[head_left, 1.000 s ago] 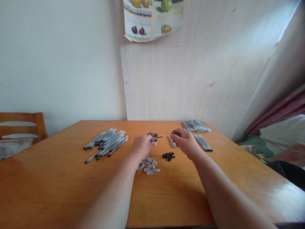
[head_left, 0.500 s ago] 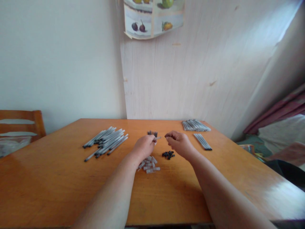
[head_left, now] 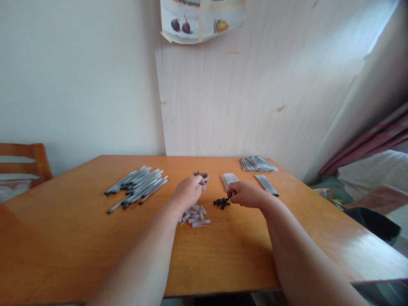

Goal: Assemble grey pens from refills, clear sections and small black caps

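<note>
My left hand (head_left: pixel 188 191) is closed around a small bunch of grey pen barrels (head_left: pixel 202 176) held just above the orange table (head_left: pixel 79 238). My right hand (head_left: pixel 245 194) is closed in a pinch right beside a little heap of small black caps (head_left: pixel 221 202); what its fingers hold is hidden. A short row of white thin tubes (head_left: pixel 229 178) lies just beyond that hand. Below my left wrist lie several clear short pen pieces (head_left: pixel 196 214).
A pile of grey pens with black ends (head_left: pixel 137 186) lies at the left. Two more sets of thin rods (head_left: pixel 257 163) (head_left: pixel 267 185) lie at the far right, near the wall panel. A wooden chair (head_left: pixel 22 158) stands at the left; a fruit poster (head_left: pixel 200 19) hangs above.
My right hand let go of the thin refill it was feeding into the barrel and moved down and left to the black caps. The left hand stayed put with its bunch.
</note>
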A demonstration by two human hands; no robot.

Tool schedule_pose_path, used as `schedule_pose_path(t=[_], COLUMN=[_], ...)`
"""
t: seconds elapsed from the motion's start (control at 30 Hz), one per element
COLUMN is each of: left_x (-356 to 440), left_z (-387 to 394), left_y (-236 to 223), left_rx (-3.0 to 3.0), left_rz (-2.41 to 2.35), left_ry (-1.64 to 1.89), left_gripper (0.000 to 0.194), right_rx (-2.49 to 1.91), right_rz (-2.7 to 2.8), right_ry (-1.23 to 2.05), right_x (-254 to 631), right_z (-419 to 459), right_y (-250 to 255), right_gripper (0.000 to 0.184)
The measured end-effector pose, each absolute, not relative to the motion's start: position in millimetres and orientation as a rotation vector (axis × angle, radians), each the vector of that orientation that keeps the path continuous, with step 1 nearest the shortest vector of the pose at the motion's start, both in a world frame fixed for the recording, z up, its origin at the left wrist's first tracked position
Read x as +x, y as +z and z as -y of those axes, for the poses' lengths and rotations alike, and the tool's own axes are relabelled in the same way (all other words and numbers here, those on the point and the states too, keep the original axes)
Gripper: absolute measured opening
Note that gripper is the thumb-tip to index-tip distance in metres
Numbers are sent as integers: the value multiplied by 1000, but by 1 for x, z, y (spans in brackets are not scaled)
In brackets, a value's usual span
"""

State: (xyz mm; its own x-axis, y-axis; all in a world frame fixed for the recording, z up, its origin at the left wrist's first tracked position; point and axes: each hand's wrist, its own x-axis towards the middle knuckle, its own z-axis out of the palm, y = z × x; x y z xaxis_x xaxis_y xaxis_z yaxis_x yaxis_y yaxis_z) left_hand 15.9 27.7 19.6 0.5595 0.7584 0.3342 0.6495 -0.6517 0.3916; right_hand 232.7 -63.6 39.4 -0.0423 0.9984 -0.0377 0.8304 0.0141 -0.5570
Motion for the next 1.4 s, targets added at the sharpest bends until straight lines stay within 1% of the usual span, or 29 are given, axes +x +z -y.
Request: schedule_pose_path(t=[0.3,0.4,0.57,0.77,0.93,1.17,1.4], left_x=[16,16,16,16,19,21,23], left_z=[-31,-31,-31,-33,-37,-35,-36], left_y=[17,16,16,14,11,9,4], left_rx=[2586,2589,2580,2449,2283,2282,2396], left_rz=[-1133,-1126,-1122,-1074,-963,-944,-931], left_ry=[746,768,765,810,864,808,790], left_gripper=[24,23,23,23,22,22,24], right_rx=[-1957,-1969,-2006,-2014,-1768,-1441,-1337], right_rz=[1977,2032,2108,1975,1728,1525,1465], right_ry=[704,668,590,671,765,676,642], right_x=[224,224,227,233,234,214,205], right_z=[66,65,62,62,63,65,54], right_y=[42,42,38,36,42,53,41], right_gripper=[15,15,8,11,3,4,15])
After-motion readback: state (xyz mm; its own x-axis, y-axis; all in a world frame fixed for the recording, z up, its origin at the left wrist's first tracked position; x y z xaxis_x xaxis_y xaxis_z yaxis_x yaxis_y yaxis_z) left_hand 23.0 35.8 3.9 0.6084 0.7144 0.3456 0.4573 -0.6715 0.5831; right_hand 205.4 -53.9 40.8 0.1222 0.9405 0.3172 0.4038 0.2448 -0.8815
